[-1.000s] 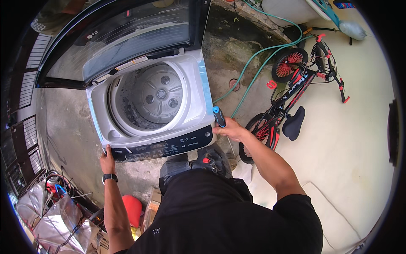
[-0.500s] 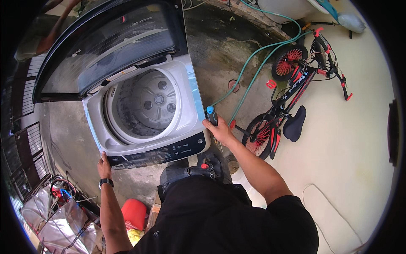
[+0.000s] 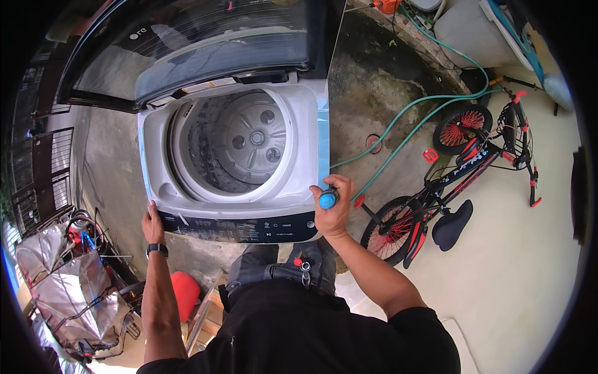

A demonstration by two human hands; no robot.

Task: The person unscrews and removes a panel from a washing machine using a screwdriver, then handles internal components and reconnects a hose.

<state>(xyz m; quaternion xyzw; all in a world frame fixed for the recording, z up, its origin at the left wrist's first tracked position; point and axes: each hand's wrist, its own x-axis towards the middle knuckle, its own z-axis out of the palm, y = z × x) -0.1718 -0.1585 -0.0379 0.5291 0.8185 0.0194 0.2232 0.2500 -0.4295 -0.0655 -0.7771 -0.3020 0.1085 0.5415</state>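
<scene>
A top-loading washing machine (image 3: 299, 187) stands before me, its dark glass lid (image 3: 218, 37) raised and its metal drum (image 3: 230, 159) bare inside. My left hand (image 3: 152, 225) grips the machine's front left corner, beside the black control panel (image 3: 212, 225). At the front right corner, my right hand (image 3: 334, 212) is closed around a screwdriver (image 3: 328, 198). Its blue handle end points up toward me; the shaft is hidden below the fist.
A black and red bicycle (image 3: 461, 181) lies on the right, near a green hose (image 3: 411, 103). Silver sheeting (image 3: 68, 274) covers things at the lower left. A red plastic object (image 3: 185, 293) sits by my left forearm.
My view has turned slightly, so the machine and bicycle appear farther right. My right hand has shifted its hold; the screwdriver's blue end now faces up. My left hand stays at the corner.
</scene>
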